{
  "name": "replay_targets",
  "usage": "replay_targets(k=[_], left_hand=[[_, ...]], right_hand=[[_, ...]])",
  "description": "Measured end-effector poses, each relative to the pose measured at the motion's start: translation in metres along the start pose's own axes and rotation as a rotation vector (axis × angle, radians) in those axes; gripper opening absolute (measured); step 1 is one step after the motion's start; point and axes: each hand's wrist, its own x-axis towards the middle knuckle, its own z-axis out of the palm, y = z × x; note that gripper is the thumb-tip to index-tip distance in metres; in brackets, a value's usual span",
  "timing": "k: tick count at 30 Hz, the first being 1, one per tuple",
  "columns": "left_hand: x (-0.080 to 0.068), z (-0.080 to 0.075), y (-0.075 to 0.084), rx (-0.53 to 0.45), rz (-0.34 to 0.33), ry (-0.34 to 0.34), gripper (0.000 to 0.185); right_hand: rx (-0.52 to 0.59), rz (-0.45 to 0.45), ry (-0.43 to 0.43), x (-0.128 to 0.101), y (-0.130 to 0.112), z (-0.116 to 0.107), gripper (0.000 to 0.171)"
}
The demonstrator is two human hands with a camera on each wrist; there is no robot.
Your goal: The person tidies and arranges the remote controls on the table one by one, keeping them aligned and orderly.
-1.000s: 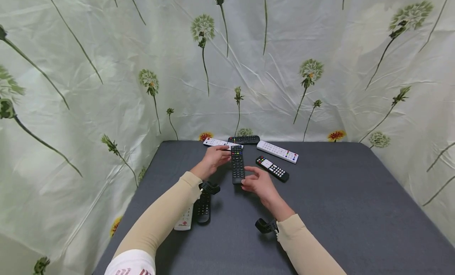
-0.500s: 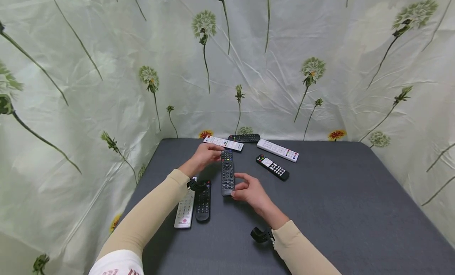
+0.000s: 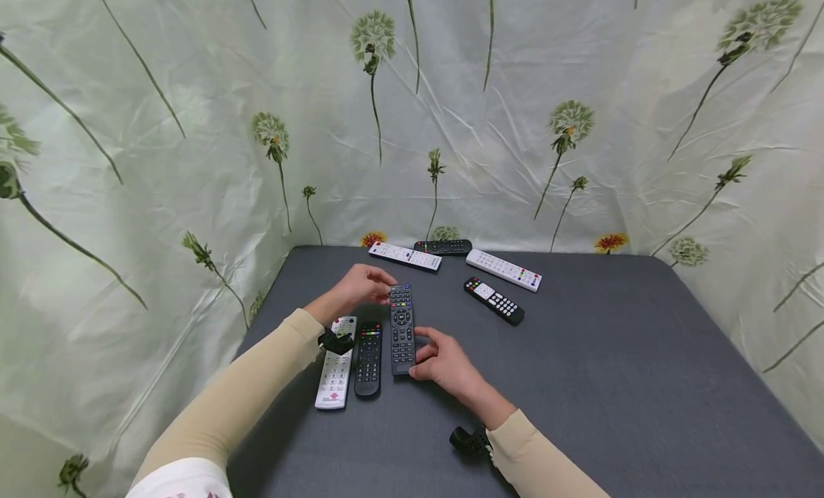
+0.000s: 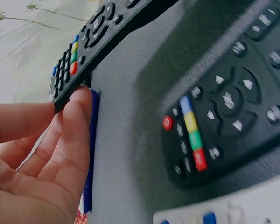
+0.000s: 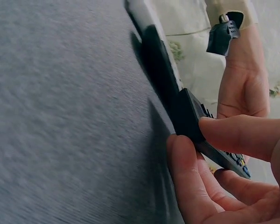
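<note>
Both hands are on the same long black remote with coloured buttons (image 3: 402,328), which sits lengthwise on the dark grey table (image 3: 611,355), just right of a shorter black remote (image 3: 368,358) and a white remote with grey keys (image 3: 337,362).

From the head view, the left hand (image 3: 363,285) pinches the far end and the right hand (image 3: 443,358) grips the near end, but you can't tell if the remote is lifted. The right wrist camera settles that: the near end is off the cloth, with the thumb on top and fingers (image 5: 186,177) curled underneath. The left wrist camera shows the fingertips (image 4: 74,116) under the far tip, and the shorter black remote (image 4: 224,116) lying flat right beside it.

Only the head view catches the rest: a white remote (image 3: 405,256), a black one (image 3: 443,247) and another white one (image 3: 503,270) along the back by the floral cloth backdrop (image 3: 193,126), plus a small black remote with a white pad (image 3: 493,300) off to the right.
</note>
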Motion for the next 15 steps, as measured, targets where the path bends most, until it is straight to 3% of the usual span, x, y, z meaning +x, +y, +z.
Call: replay_targets(k=[15], left_hand=[[-0.017, -0.006, -0.004, 0.041, -0.012, -0.098, 0.019]], right_hand=[[-0.17, 0.004, -0.024, -0.005, 0.0, 0.013, 0.092]])
